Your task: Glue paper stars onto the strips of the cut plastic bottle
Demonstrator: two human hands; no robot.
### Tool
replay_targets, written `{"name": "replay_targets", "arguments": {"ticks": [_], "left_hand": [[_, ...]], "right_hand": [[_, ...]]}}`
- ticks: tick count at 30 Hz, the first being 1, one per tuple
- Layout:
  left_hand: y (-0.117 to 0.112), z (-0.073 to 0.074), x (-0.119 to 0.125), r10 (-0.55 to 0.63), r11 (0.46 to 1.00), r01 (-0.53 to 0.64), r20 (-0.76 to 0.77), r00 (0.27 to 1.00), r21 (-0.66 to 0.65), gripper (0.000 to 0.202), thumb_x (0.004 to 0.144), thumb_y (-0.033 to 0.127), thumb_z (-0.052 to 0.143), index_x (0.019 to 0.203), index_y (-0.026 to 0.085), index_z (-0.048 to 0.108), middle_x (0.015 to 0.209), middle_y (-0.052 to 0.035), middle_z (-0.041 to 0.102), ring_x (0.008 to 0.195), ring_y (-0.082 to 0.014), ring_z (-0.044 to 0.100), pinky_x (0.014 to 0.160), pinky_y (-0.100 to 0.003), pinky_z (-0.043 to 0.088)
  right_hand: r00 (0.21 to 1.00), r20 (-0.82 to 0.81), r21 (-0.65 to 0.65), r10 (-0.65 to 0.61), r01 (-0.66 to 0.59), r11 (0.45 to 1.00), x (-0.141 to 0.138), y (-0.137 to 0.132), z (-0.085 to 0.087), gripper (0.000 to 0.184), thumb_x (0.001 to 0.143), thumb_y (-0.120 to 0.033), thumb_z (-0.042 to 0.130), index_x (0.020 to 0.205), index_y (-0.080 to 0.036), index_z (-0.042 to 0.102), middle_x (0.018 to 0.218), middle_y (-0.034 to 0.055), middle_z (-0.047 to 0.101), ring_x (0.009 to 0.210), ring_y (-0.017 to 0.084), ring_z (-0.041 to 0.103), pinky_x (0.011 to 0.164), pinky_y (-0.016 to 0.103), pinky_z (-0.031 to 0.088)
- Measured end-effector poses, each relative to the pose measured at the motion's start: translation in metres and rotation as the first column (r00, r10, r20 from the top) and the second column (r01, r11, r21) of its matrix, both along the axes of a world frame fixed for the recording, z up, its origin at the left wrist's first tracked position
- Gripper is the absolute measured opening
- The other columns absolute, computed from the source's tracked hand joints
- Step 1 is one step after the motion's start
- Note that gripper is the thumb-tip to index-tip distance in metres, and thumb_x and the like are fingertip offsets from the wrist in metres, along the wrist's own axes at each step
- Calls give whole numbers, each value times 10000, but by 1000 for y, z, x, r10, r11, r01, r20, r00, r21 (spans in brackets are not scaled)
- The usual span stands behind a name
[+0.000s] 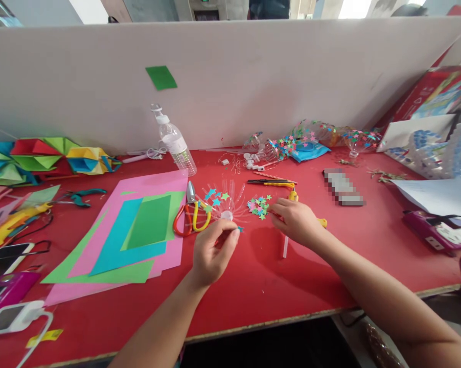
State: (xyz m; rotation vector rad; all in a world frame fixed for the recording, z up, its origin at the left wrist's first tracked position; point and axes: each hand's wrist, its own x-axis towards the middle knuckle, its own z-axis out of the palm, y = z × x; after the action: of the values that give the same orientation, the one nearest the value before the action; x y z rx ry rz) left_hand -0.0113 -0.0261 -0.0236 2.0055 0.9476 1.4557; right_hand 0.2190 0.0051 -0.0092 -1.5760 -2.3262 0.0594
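Observation:
My left hand is closed in a pinch, with a small blue paper star at its fingertips. Just beyond lies a cut plastic bottle, its clear strips fanned out and several paper stars on them. My right hand hovers with bent fingers, thumb and forefinger slightly apart, at the edge of a pile of small coloured stars. Partly hidden beneath that hand is a yellow glue gun, with a white glue stick poking out. Red-and-yellow-handled scissors rest left of the cut bottle.
Coloured paper sheets cover the left of the red table. A plastic bottle stands by the partition. A box cutter lies behind the stars. Star-decorated plastic pieces sit farther back. At right is a purple power strip.

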Motion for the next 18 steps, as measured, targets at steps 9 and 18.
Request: {"name": "replay_targets", "arguments": {"ticks": [9,18], "left_hand": [[10,3,-12,215,964,-218,37,976,153,73,891,152,526,858,188,581,745,-4,558,621,-103,527,554,-221,453],[16,3,-13,262,946,-262,26,965,188,55,870,142,565,868,176,609,773,-8,598,682,-107,564,609,-221,481]], "right_hand": [[881,429,-195,-200,306,932,57,22,3,230,883,-292,511,966,-151,673,998,148,674,907,253,651,684,314,437],[932,346,-274,-103,205,939,41,17,-8,186,709,-98,577,887,-128,619,927,121,654,745,196,647,613,276,401]]}}
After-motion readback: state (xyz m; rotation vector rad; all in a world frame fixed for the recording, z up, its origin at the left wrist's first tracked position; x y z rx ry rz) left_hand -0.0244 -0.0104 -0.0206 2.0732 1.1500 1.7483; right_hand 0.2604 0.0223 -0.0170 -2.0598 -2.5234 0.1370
